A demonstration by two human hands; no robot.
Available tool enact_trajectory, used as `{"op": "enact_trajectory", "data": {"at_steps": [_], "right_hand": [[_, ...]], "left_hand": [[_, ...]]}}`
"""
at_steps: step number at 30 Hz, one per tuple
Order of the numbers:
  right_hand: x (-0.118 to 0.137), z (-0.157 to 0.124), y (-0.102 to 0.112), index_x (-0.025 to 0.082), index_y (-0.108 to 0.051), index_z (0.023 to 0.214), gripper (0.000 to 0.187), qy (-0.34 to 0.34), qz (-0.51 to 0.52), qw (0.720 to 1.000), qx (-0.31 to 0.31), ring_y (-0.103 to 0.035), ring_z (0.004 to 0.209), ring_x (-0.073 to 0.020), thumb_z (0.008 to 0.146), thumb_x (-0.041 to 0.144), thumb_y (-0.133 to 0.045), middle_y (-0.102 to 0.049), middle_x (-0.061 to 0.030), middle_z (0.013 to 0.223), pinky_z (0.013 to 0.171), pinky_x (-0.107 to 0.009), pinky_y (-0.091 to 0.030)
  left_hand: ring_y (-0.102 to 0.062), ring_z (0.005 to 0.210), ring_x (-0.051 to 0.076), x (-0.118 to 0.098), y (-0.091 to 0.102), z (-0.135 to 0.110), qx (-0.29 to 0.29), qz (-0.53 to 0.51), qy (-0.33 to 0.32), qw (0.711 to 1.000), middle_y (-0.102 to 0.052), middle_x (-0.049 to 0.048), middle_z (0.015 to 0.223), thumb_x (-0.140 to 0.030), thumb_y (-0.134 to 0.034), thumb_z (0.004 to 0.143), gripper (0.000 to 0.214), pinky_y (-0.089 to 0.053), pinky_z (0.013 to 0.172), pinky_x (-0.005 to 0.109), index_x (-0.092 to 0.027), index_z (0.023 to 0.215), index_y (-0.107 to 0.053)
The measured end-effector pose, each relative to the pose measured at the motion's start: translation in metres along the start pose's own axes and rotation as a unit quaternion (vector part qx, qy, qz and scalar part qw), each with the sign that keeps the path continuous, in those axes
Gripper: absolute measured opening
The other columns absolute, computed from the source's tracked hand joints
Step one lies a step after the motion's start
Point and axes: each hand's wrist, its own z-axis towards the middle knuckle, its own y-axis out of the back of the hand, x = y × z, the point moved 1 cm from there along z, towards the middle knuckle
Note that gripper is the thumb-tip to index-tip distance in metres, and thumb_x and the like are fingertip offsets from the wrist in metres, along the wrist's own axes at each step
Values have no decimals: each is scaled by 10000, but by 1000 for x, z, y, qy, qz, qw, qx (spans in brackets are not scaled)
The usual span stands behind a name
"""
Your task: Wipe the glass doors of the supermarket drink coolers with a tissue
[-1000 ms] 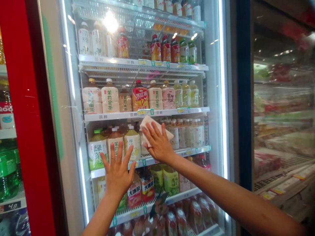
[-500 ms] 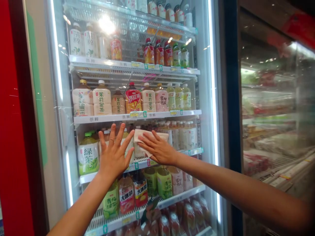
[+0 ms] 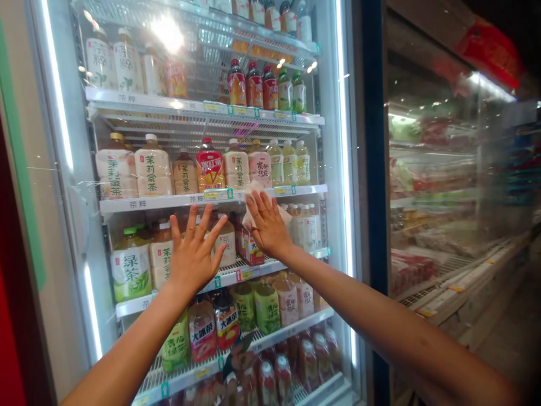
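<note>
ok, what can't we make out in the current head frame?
All in the head view:
Pale cloth: middle hidden by the right hand.
Bottles behind the left hand: partly covered by it; its palm faces away, unseen.
Several top-row bottles: tops cut off by the upper edge.
Bottom-row bottles: labels too dim and blurred to read.
Goods in the neighbouring case: blurred, kinds unclear.

It's 绿茶 on the big green-capped plastic bottle (image 3: 131, 268)! One shelf up, 冰红茶 blazes across the red-capped, red-labelled plastic bottle (image 3: 210, 164), 茉莉 runs down the white-capped, cream-labelled plastic bottle (image 3: 153, 168), 茶粹 marks the white shelf-edge strip (image 3: 169, 202); lower down, 大冰茶 on the pink-and-white-labelled plastic bottle (image 3: 203, 331)!
</note>
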Motion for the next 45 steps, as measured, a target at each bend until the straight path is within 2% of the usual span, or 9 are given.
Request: {"op": "enact_trajectory", "data": {"at_steps": [2, 6, 11, 15, 20, 25, 30, 40, 45], "right_hand": [[2, -2, -2, 241, 192, 1624, 786, -23, 5, 1000, -19, 34, 1606, -310, 1067, 384, -345, 44, -58, 1732, 1284, -644, -136], [-4, -14, -4, 263, 129, 1640, 777, 90, 14, 996, 25, 13, 1610, -280, 1063, 428, -365, -14, -30, 1739, 1302, -604, -121], [-24, -38, -3, 244, 167, 1631, 777, -105, 14, 993, -46, 37, 1606, -320, 1058, 345, -348, 67, -69, 1736, 1273, -673, -136], [-6, -64, -10, 264, 70, 1653, 782, 52, 42, 998, 16, -38, 1610, -311, 1035, 387, -392, -37, -44, 1745, 1280, -640, -163], [25, -74, -20, 240, 80, 1653, 735, -247, 35, 962, -111, -6, 1609, -336, 1052, 332, -332, -16, -87, 1742, 1249, -710, -137], [81, -77, -27, 274, 39, 1659, 767, -112, 51, 992, -26, -26, 1612, -308, 1034, 340, -401, -56, -44, 1744, 1282, -652, -115], [103, -81, -31, 254, 60, 1657, 765, -231, 43, 971, -34, 6, 1606, -338, 1032, 306, -377, -50, -75, 1741, 1269, -685, -106], [110, -66, -32, 261, 53, 1659, 759, -208, 28, 976, -60, -6, 1610, -318, 1037, 329, -376, -45, -72, 1742, 1274, -672, -110], [110, -93, -36, 269, 11, 1663, 737, -200, 49, 977, -54, -19, 1611, -318, 1033, 285, -370, -62, -62, 1740, 1268, -685, -111]], "left_hand": [[33, 1606, 290, -4, -4, 2, 3, -1, -3, 1000, -90, 44, 1729, -445, -572, 955, 781, 106, 1274, 620, -342, 1625, -185], [27, 1606, 293, -8, -9, 6, 8, 2, -10, 1000, -92, 46, 1728, -451, -568, 958, 774, 96, 1275, 624, -338, 1625, -192], [-12, 1605, 295, -9, -14, 7, 22, -9, -16, 1000, -120, 36, 1721, -430, -570, 957, 774, 82, 1275, 639, -360, 1623, -181], [-72, 1603, 266, -9, -19, 7, 27, -1, -33, 999, -179, 51, 1708, -434, -534, 981, 749, 66, 1296, 587, -315, 1627, -175], [-87, 1600, 261, -16, -21, -3, 24, 8, -21, 999, -186, 51, 1703, -395, -537, 984, 729, 17, 1309, 565, -310, 1623, -197], [-54, 1601, 254, -37, -24, -38, 13, 11, 46, 999, -208, 60, 1694, -333, -558, 975, 728, -6, 1318, 546, -289, 1621, -227], [-76, 1598, 258, -46, -26, -57, 12, -1, 65, 998, -221, 52, 1687, -277, -551, 969, 726, -59, 1319, 572, -301, 1620, -231], [-78, 1593, 263, -46, -29, -67, 14, -39, 77, 996, -205, 43, 1686, -264, -542, 969, 734, -51, 1314, 596, -333, 1620, -209], [-88, 1592, 256, -46, -29, -68, 6, -22, 68, 997, -240, 47, 1676, -255, -560, 964, 741, -77, 1316, 586, -320, 1617, -217]]}}
